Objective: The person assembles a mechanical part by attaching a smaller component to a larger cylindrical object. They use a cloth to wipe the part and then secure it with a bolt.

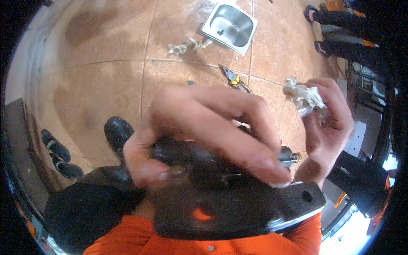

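Note:
Close in front of me, my left hand [212, 119] is wrapped round a dark metal part [221, 208], its fingers over the top and thumb at the left side. The part is thick and blurred, with round holes through a flange along its near edge; its exact kind cannot be made out. To the right, my right hand [333, 123] is raised with a crumpled whitish rag [305, 97] pinched between fingers and thumb. Beyond the left hand, pliers [233, 78] with yellow and black handles lie on the floor. Much of the part's far side is hidden by the fingers.
A rectangular metal tray [207, 30] with a small dark piece inside stands on the tiled floor [102, 80]. Another crumpled rag [187, 46] lies beside it. A person's legs [348, 21] are at the upper right. Sandals [59, 151] sit at the left.

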`<state>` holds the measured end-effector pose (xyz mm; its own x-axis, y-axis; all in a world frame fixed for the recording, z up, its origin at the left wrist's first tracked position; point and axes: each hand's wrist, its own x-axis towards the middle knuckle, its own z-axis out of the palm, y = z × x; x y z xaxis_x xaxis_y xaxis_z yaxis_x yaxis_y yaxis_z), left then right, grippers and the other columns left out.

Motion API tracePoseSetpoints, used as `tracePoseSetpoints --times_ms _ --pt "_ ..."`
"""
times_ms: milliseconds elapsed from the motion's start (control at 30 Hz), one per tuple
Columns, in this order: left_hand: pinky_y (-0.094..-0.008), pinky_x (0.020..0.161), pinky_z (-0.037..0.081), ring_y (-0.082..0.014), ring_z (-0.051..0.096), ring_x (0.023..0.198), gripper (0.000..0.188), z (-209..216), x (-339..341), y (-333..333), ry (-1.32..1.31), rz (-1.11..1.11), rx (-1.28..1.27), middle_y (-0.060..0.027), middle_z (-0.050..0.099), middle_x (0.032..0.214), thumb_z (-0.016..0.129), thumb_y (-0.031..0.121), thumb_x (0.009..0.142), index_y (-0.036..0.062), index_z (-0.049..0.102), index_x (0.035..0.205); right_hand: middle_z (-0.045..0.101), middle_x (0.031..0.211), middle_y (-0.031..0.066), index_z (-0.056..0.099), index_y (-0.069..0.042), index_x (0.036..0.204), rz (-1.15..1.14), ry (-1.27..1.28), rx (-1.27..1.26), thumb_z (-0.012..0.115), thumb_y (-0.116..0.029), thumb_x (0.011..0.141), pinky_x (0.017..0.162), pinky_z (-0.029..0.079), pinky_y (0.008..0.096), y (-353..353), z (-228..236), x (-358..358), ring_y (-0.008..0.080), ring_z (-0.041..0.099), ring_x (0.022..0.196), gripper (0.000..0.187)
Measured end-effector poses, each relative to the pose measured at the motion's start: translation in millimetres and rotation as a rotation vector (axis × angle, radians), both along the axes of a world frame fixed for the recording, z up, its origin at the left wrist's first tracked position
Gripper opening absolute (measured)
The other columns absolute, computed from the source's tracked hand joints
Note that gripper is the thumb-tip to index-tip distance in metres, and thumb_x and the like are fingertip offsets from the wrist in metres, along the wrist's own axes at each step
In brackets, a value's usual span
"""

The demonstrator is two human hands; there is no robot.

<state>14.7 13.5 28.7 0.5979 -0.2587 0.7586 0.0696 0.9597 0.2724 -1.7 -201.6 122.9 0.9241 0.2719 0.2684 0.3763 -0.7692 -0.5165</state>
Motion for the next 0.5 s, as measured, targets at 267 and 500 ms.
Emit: tracePoseSetpoints --times_ms 267,500 --pt "-0.0355 0.088 0.051 -0.0326 0.066 0.096 0.085 -10 -11 -52 0.177 -0.172 -0.086 -0.0230 0.065 0.104 0.067 0.058 0.063 -0.0092 0.066 0.115 0.066 0.097 0.0146 0.065 0.002 0.099 -0.248 0.059 0.129 0.063 0.000 0.077 0.082 0.048 0.0327 -33 13 -43 0.0250 0.062 0.090 0.022" --pt "-0.0507 0.069 0.053 -0.0277 0.059 0.095 0.041 -64 7 -25 0.379 -0.893 -0.566 -0.0112 0.056 0.099 0.053 0.038 0.095 -0.0006 0.060 0.109 0.063 0.087 0.0134 0.063 0.001 0.096 -0.033 0.121 0.044 0.058 0.008 0.068 0.074 0.048 0.0312 -5 -3 -5 0.0259 0.064 0.083 0.029"
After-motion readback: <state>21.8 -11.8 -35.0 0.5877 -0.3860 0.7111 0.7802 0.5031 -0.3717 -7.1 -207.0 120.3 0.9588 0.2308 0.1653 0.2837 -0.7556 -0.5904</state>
